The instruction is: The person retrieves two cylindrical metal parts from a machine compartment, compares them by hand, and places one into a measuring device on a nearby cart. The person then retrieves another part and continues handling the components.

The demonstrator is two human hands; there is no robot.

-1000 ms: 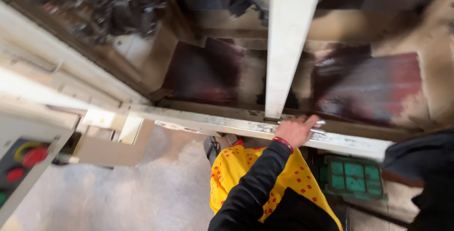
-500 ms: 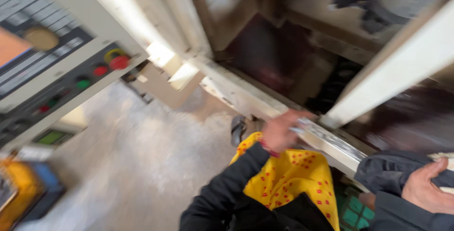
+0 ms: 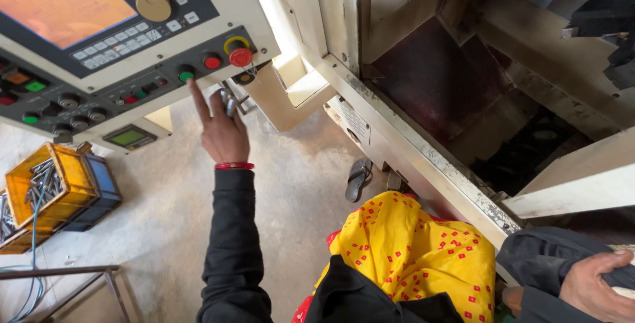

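Observation:
My left hand reaches up to the machine's control panel. Its index finger is stretched out, with the tip just below the green button. The other fingers curl around a small metal part. A red button and a red mushroom stop button sit just to the right of the green one. My right hand is at the bottom right corner, with its fingers curled over a pale bar of the machine. I wear dark sleeves and a yellow dotted garment.
The open machine bay with a dark reddish inside fills the upper right, behind a cream frame rail. An orange crate of metal parts stands on a blue crate at the left. A sandal lies on the concrete floor.
My view has swung left to the control panel. My left hand has left the machine's frame rail and risen to the green button. My right hand stays at the bottom right.

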